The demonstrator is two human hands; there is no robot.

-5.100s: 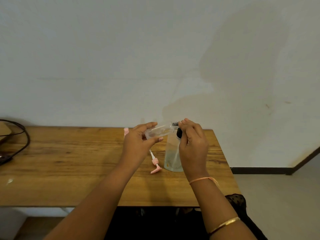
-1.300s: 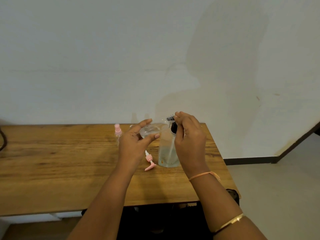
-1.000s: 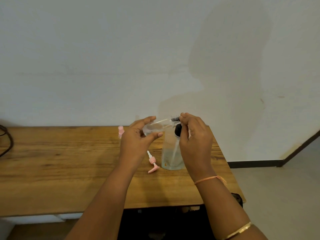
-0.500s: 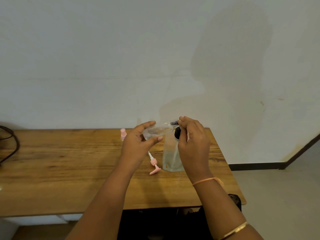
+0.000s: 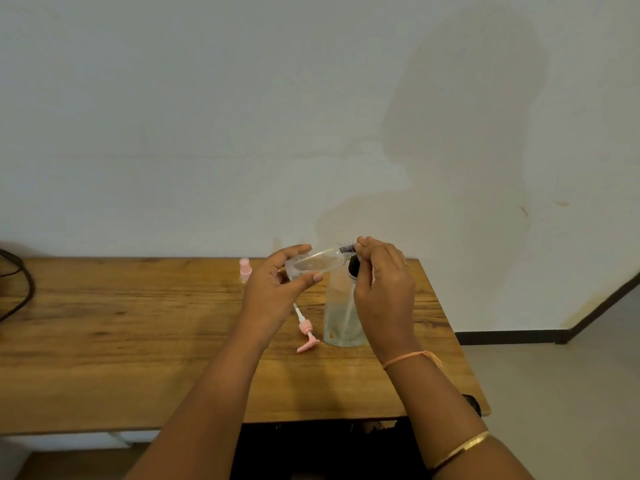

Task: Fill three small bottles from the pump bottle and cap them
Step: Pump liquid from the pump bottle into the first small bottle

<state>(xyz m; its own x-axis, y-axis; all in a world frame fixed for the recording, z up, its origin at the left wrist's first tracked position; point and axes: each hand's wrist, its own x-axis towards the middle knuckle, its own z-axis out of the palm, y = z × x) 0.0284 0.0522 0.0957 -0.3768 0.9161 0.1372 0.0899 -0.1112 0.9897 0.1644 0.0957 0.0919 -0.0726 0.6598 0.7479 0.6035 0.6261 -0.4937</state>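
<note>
My left hand (image 5: 273, 292) holds a small clear bottle (image 5: 317, 262) on its side above the table, neck pointing right. My right hand (image 5: 382, 289) pinches a small black cap (image 5: 347, 249) at that bottle's neck. Just behind and below stands the large clear pump bottle (image 5: 341, 313) with a black collar, partly hidden by my right hand. A pink pump head with its tube (image 5: 304, 329) lies on the wood to the left of it. A small bottle with a pink cap (image 5: 245, 269) stands further back, mostly hidden behind my left hand.
The wooden table (image 5: 121, 334) runs against a white wall; its right edge is close to the pump bottle. A black cable (image 5: 20, 285) loops at the far left. Grey floor lies to the right.
Both hands have stayed together at the small bottle's neck, my right fingers working the black cap. The view has shifted slightly; nothing on the table moved.
</note>
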